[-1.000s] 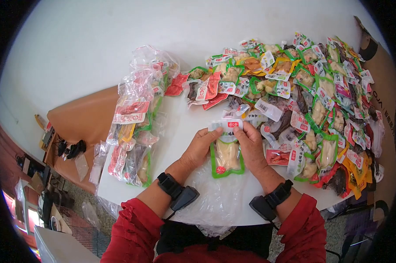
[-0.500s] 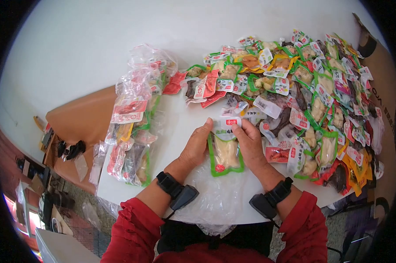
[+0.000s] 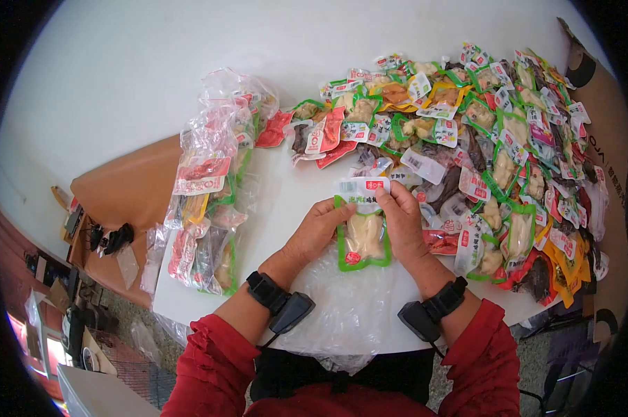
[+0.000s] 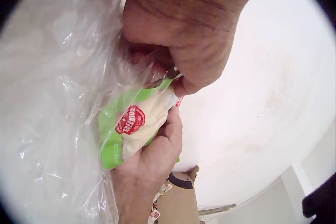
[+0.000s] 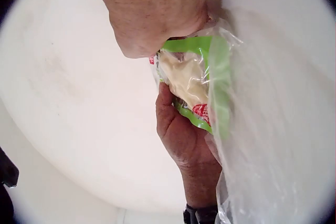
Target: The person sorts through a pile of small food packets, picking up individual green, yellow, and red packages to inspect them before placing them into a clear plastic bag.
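Note:
Both hands hold a green-edged vacuum food pouch (image 3: pixel 365 240) with pale contents, its white labelled top facing away from the body. The left hand (image 3: pixel 314 229) pinches its left side, thumb over the front. At the upper right, the right hand (image 3: pixel 406 226) grips the pouch with its thumb near the label. In the left wrist view a round red mark shows on the pouch (image 4: pixel 134 121). A crumpled clear plastic bag (image 3: pixel 342 306) lies below it on the white table (image 3: pixel 276 222); in the right wrist view the clear bag (image 5: pixel 273 129) overlaps the pouch's lower end.
A large heap of mixed food pouches (image 3: pixel 512 174) covers the table's right side and back. Along the left edge runs a column of pouches in clear bags (image 3: pixel 206 174). Cardboard (image 3: pixel 609 201) stands at the right; a brown surface (image 3: pixel 119 177) is beyond the left edge.
The left thumb shifted to the pouch's left edge, then came back over its front. The pouch has moved slightly away from the body, still in both hands.

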